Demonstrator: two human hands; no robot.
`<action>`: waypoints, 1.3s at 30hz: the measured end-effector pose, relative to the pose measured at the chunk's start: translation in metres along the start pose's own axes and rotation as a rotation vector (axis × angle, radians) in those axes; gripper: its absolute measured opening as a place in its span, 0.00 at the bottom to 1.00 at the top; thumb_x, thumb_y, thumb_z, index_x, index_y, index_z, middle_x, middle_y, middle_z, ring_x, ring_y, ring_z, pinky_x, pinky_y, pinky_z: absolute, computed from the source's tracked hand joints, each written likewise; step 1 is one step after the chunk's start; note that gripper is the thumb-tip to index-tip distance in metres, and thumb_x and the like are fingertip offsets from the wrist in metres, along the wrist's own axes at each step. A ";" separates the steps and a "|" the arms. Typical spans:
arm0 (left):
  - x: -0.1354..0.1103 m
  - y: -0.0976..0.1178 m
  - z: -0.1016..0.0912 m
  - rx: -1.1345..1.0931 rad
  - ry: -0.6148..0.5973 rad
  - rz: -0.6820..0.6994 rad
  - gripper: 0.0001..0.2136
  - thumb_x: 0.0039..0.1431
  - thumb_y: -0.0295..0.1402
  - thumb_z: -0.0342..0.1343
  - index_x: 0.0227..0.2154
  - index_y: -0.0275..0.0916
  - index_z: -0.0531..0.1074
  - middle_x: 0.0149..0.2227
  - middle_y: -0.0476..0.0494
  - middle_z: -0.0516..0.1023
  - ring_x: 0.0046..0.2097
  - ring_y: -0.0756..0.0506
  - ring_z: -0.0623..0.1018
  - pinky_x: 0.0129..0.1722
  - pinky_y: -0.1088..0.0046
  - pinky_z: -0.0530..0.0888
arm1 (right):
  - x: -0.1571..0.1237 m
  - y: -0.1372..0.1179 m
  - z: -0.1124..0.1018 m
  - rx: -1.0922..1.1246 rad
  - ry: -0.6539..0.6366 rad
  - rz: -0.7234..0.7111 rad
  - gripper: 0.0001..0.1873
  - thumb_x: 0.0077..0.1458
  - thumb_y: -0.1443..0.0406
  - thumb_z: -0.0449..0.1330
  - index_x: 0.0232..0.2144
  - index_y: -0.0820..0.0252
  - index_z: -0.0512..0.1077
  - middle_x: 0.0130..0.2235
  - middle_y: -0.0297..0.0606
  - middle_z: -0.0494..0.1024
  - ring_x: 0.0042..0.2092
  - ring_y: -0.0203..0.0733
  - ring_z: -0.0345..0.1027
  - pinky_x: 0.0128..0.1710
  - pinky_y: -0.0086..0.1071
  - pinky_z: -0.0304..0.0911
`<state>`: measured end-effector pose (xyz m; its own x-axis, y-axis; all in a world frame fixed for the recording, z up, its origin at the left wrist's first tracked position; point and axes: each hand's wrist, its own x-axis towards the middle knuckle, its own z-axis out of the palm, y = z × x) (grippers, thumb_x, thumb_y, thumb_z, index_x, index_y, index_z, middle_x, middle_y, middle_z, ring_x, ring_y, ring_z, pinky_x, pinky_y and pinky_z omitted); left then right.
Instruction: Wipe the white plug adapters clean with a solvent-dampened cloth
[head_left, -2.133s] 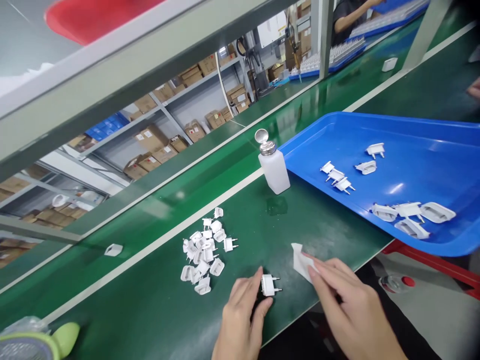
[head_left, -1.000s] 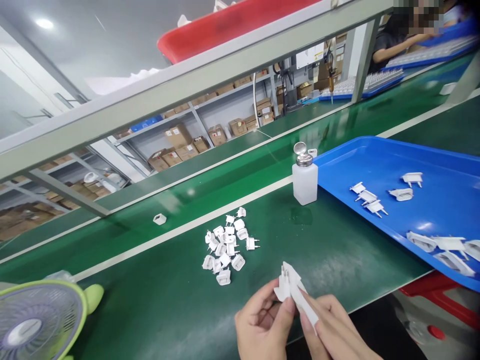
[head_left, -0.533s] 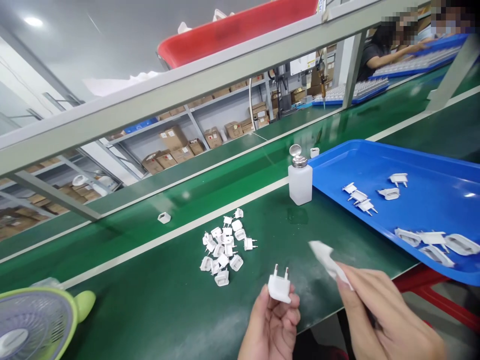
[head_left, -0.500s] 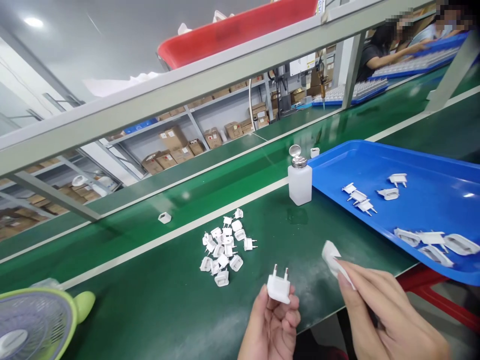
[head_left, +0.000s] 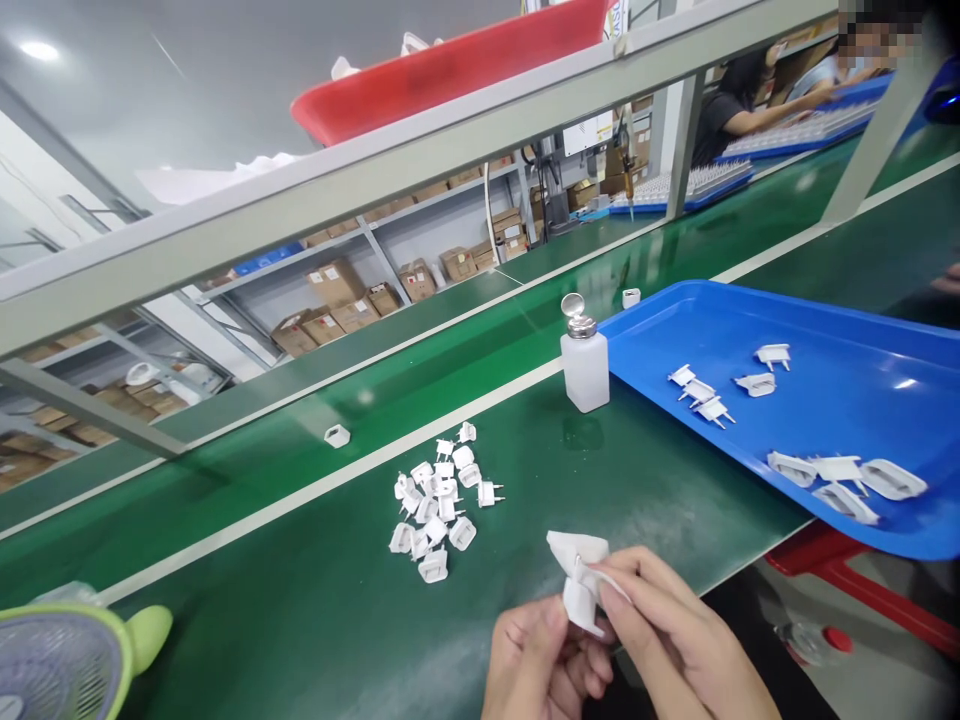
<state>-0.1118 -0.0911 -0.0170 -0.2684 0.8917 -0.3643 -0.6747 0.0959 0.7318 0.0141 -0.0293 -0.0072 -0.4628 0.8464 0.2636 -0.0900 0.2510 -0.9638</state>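
My left hand [head_left: 536, 660] is closed on a white plug housing [head_left: 580, 604], held upright with its pins pointing up. In my right hand [head_left: 675, 630] a folded white cloth [head_left: 576, 549] is pinched, and it touches the pin end of the plug housing. One pin shows in front of the cloth; the other is hidden. To the left of my hands, a loose pile of similar white plug housings [head_left: 435, 508] lies on the green table [head_left: 300, 610]. Beyond my hands stands a translucent pump bottle [head_left: 586, 370] with its metal lid tipped up.
A blue tray [head_left: 720, 310] with several plug housings sits at the right. A green fan [head_left: 67, 650] is at the lower left. Single white pieces lie on the green conveyor [head_left: 442, 390]. Overhead is a red tray [head_left: 450, 75] on a frame. Co-workers [head_left: 739, 110] sit at the far right.
My right hand has moved left and brought the cloth onto the pins of the plug housing. My left hand still holds the housing. The view has shifted slightly.
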 end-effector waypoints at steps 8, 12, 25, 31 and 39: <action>0.009 -0.004 -0.007 -0.230 0.080 -0.302 0.19 0.42 0.41 0.79 0.29 0.29 0.84 0.26 0.40 0.84 0.24 0.54 0.78 0.24 0.86 0.74 | 0.002 0.003 -0.017 0.010 0.121 0.102 0.12 0.68 0.58 0.57 0.44 0.53 0.79 0.40 0.37 0.77 0.33 0.37 0.73 0.33 0.23 0.72; 0.009 -0.004 0.001 -0.163 0.045 -0.252 0.20 0.42 0.42 0.78 0.30 0.28 0.85 0.26 0.38 0.84 0.24 0.54 0.79 0.25 0.86 0.74 | 0.001 0.007 -0.028 -0.229 0.207 -0.129 0.14 0.68 0.65 0.56 0.52 0.50 0.76 0.45 0.37 0.76 0.35 0.35 0.75 0.34 0.20 0.72; 0.018 -0.022 0.027 0.749 0.205 0.619 0.10 0.43 0.33 0.73 0.33 0.42 0.87 0.24 0.43 0.84 0.23 0.44 0.80 0.26 0.71 0.79 | 0.002 0.029 -0.073 -0.629 0.296 -0.256 0.17 0.70 0.66 0.52 0.57 0.55 0.71 0.44 0.40 0.74 0.41 0.38 0.75 0.39 0.26 0.72; 0.026 -0.023 0.044 1.026 0.135 1.076 0.17 0.45 0.23 0.68 0.38 0.48 0.85 0.25 0.48 0.84 0.24 0.45 0.78 0.28 0.71 0.77 | -0.001 0.019 -0.087 -0.612 -0.034 -0.333 0.18 0.69 0.69 0.49 0.55 0.52 0.73 0.38 0.37 0.75 0.35 0.37 0.75 0.33 0.26 0.72; 0.090 -0.035 0.131 1.306 -0.225 0.842 0.14 0.56 0.19 0.61 0.45 0.36 0.80 0.41 0.36 0.85 0.41 0.36 0.82 0.44 0.59 0.80 | -0.013 0.028 -0.135 -0.706 0.635 -0.127 0.12 0.67 0.57 0.57 0.44 0.54 0.77 0.45 0.39 0.79 0.41 0.43 0.77 0.38 0.27 0.72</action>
<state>-0.0223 0.0436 0.0000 -0.0622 0.9176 0.3926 0.6809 -0.2486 0.6889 0.1362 0.0302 -0.0325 0.0967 0.8381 0.5369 0.5414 0.4084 -0.7349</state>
